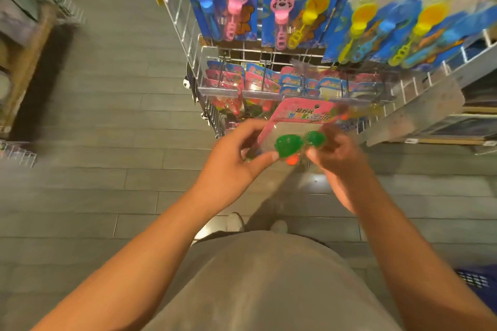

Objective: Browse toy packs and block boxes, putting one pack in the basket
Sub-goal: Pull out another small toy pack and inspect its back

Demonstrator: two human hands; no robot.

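Far-left shelf (18, 35): a blurred wooden unit with wire fronts at the left edge of the scene; what it carries cannot be made out.
Floor (107, 115): grey planks running across the aisle, under everything.
Left hand (236, 153): its grip pinches the left side of the toy pack, thumb on the near face by the green pieces, fingers curled behind.
Toy pack (293, 129): a pink card with printed lettering over a clear pouch, held up in mid-air in front of the rack, between both hands; two green lumps and something orange, perhaps a small ball, show inside.
Right hand (336, 150): its grip pinches the right lower corner of the same pack, fingers folded round the edge.
Wire rack (188, 27): white grid standing far of the hands; on its lower pegs hang rows of similar small packs (269, 80).
Upper cards (295, 2): blue-backed cards on the far pegs, with pink dog-faced, yellow and blue wands.
Basket (476, 281): a blue mesh corner at the near right edge, well apart from the pack.
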